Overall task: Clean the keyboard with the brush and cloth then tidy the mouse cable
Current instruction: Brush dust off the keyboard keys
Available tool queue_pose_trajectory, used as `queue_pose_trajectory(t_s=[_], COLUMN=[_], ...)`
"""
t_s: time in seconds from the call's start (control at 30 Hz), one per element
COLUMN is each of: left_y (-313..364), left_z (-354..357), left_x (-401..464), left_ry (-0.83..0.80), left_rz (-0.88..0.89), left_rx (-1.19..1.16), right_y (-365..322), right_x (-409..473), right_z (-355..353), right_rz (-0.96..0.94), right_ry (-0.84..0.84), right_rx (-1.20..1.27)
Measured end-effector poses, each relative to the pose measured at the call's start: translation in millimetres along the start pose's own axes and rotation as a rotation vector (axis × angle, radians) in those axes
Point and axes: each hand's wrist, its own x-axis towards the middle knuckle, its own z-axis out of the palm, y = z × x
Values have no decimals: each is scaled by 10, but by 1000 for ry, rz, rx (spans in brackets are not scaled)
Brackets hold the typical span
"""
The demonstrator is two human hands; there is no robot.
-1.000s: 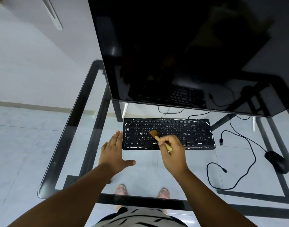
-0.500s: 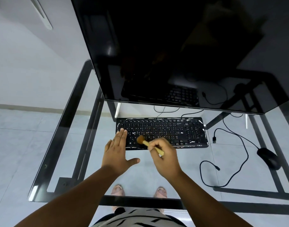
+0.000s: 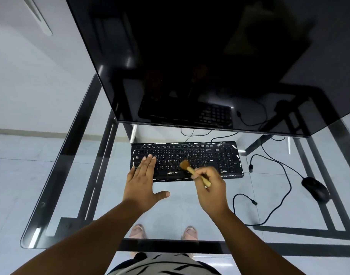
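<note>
Since half a second ago, brush (image 3: 187,167) bristles have been swept right, from near-left keys to mid keyboard (image 3: 210,155). Right hand (image 3: 211,190) is pinched shut on the wooden handle, bristles resting on the keys. Left hand (image 3: 143,181) is laid flat and open, nothing gripped, fingertips pressed on the keyboard's left end. Keyboard is set on the glass tabletop (image 3: 71,175) below the monitor (image 3: 190,56); mouse (image 3: 315,189) and its loose cable (image 3: 285,187) lie to the right. No cloth is seen. Risk: if bracing slackens, keyboard may be pushed across slick glass; dust may be flicked onto it.
</note>
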Motion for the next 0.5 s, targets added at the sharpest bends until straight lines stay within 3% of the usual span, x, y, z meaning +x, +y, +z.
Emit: queue_pose_trajectory(t_s=[0.07, 0.17, 0.3, 0.43, 0.5], left_y=[45, 116, 213, 307, 346], left_z=[16, 33, 56, 79, 85], left_x=[18, 42, 78, 128, 145], left_ry=[-14, -33, -55, -89, -96], left_rz=[14, 24, 56, 72, 83], left_rx=[-3, 2, 18, 40, 28], right_y=[18, 54, 110, 152, 159], right_x=[-51, -78, -115, -21, 27], right_z=[-28, -96, -160, -259, -270], right_rz=[-5, 14, 34, 47, 37], right_ry=[-20, 103, -62, 116, 32], right_rx=[-43, -29, -48, -30, -8])
